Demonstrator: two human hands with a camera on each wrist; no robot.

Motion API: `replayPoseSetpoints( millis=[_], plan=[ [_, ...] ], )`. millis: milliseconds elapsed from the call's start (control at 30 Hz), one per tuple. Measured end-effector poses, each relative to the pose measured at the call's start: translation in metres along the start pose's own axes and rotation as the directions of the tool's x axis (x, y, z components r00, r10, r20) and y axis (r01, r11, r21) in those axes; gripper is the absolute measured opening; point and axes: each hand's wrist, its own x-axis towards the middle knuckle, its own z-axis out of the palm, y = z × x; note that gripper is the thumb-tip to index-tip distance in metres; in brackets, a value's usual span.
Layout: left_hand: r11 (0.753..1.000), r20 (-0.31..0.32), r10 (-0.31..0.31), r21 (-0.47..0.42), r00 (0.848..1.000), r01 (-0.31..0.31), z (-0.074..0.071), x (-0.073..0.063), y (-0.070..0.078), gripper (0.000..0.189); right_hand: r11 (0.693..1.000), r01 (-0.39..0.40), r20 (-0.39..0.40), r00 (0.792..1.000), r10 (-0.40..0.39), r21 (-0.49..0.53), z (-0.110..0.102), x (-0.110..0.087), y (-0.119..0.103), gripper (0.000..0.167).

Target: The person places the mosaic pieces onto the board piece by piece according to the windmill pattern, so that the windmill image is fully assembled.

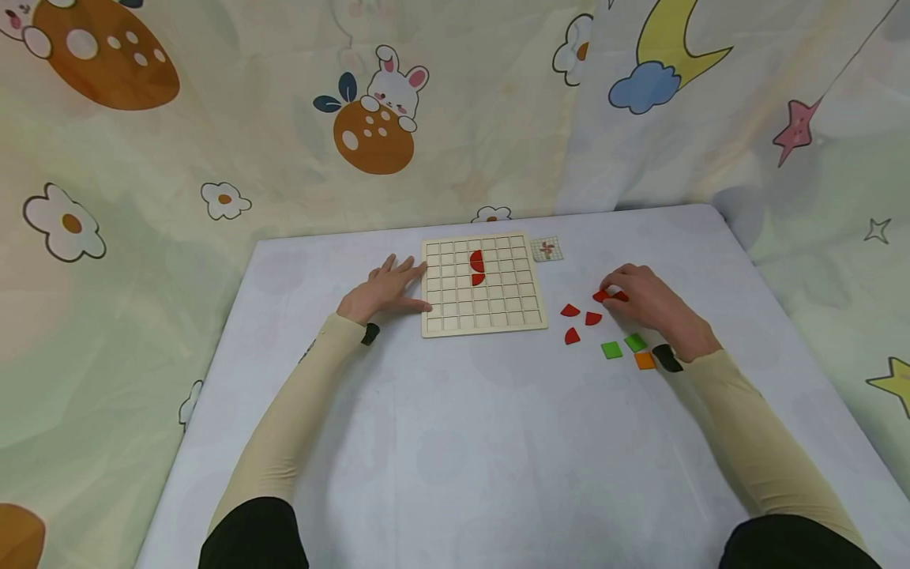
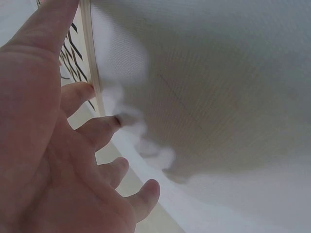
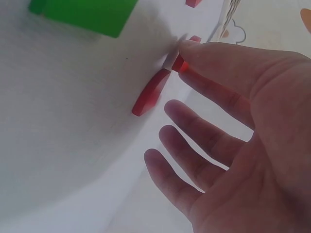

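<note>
A red piece (image 1: 600,296) is pinched between the thumb and index finger of the right hand (image 1: 645,302), its other fingers loosely extended. Just beside it lies a second red piece (image 3: 151,93). The board (image 1: 498,308) lies between the hands; the left hand (image 1: 380,291), fingers spread and gripping nothing, touches its left edge. Two green squares (image 1: 611,350) lie nearer the person.
</note>
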Motion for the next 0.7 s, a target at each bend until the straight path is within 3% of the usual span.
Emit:
replayPoseSetpoints(
  millis=[700],
  plan=[
    [1.0, -0.008, 0.003, -0.001, 1.0, -0.003, 0.002, 0.001, -0.001, 0.099, 1.0, -0.005, 0.024, 1.0, 0.005, -0.005, -0.006, 0.013, -0.018, 0.029]
  ],
)
